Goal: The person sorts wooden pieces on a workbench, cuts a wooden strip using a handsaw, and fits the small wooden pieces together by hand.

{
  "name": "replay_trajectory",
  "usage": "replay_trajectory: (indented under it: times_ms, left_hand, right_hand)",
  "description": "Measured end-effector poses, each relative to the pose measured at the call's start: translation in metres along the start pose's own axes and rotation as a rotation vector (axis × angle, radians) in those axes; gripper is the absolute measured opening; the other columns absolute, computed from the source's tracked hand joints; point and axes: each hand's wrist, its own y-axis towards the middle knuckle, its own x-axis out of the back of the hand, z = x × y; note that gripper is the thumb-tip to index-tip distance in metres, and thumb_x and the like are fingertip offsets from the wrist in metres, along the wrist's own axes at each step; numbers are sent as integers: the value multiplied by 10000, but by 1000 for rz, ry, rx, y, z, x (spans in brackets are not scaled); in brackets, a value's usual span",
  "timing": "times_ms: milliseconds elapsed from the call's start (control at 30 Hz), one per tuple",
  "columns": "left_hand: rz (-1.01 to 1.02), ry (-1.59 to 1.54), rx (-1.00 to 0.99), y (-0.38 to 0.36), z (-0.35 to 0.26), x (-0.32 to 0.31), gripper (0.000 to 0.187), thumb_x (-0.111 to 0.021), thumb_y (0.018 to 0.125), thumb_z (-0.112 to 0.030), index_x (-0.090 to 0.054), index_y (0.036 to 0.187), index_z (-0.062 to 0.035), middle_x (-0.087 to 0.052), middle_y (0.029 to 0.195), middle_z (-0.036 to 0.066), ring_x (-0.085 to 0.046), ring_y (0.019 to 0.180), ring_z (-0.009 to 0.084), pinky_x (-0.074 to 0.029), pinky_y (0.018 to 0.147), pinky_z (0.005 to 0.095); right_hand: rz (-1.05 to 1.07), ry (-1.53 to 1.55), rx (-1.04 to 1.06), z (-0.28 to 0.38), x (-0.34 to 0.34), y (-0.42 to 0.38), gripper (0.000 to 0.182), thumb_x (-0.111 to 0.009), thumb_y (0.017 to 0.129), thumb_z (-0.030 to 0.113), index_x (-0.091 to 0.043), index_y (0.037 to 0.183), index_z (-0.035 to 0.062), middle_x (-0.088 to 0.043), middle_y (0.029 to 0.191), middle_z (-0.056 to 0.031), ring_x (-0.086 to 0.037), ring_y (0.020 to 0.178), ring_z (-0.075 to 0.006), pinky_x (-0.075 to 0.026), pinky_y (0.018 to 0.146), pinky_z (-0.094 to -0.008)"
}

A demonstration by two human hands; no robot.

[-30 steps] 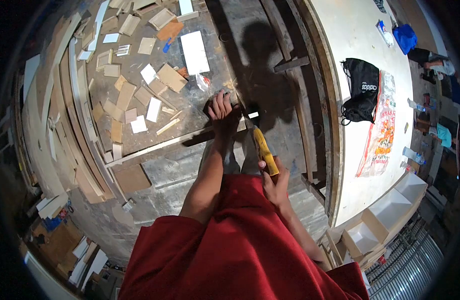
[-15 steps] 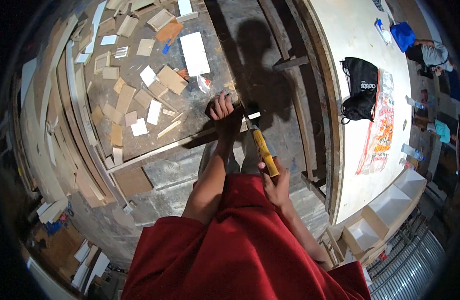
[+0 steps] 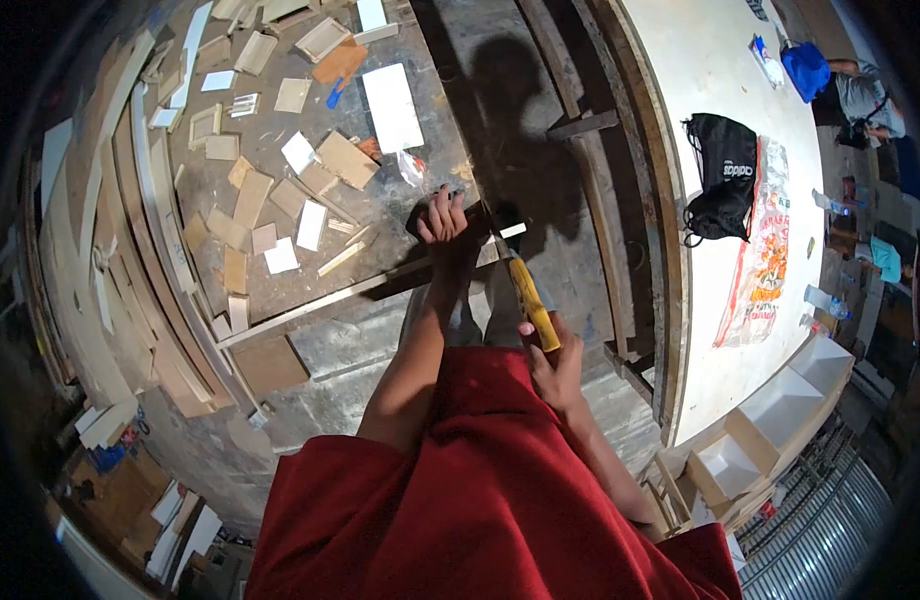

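Note:
My right hand point(image 3: 554, 362) grips the yellow handle point(image 3: 531, 300) of a hand saw, low in front of my red shirt. The saw's thin blade point(image 3: 497, 238) points away from me, past the corner of the low worktable point(image 3: 380, 228), and is partly lost in shadow. Near that corner my left hand point(image 3: 442, 217) presses down with curled fingers; what lies beneath them is dark and hidden. Beside the blade, a pale strip end point(image 3: 513, 230) sticks out past the table's edge.
Wood offcuts point(image 3: 252, 200) and a white panel point(image 3: 390, 108) lie scattered over the worktable. Long boards point(image 3: 130, 250) stand at the left. To the right, a pale tabletop point(image 3: 680, 340) bears a black drawstring bag point(image 3: 720, 180) and a printed plastic sack point(image 3: 758, 270). People sit beyond it.
The saw handle has shifted very slightly, still in my right hand. My left hand stays at the table corner. The whole view has moved a little.

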Motion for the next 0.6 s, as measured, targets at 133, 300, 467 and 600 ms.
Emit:
replay_trajectory:
  times_ms: [133,300,467,600]
  left_hand:
    - [-5,137,-28,-2,-3,-5,496,-574,957,-459,-550,1320,-121,-477,1491,111,-452,1359,310,-306,1080,515]
    - [22,65,-4,0,-5,1,512,-563,958,-441,-529,1357,-121,-453,1511,106,-438,1368,312,-290,1092,510]
    - [74,70,29,1,-6,2,513,-575,949,-415,-522,1360,-112,-450,1507,107,-440,1358,306,-277,1097,515]
    - [120,45,56,4,-7,8,502,-581,950,-396,-518,1359,-111,-452,1498,106,-443,1355,298,-280,1094,515]
  right_hand:
    - [-19,-14,16,6,1,1,133,-576,884,-18,-590,1016,-23,-525,781,-8,-469,733,-73,-403,640,-245]
    - [-21,-4,9,16,5,3,114,-588,891,7,-582,1000,-25,-508,778,-10,-464,733,-80,-405,641,-248]
    - [-46,2,6,-3,0,1,122,-594,889,14,-583,1006,-20,-518,813,-4,-471,748,-81,-413,652,-252]
    - [-15,63,1,12,4,2,118,-595,911,17,-589,1021,-24,-531,823,-2,-480,759,-77,-417,659,-252]
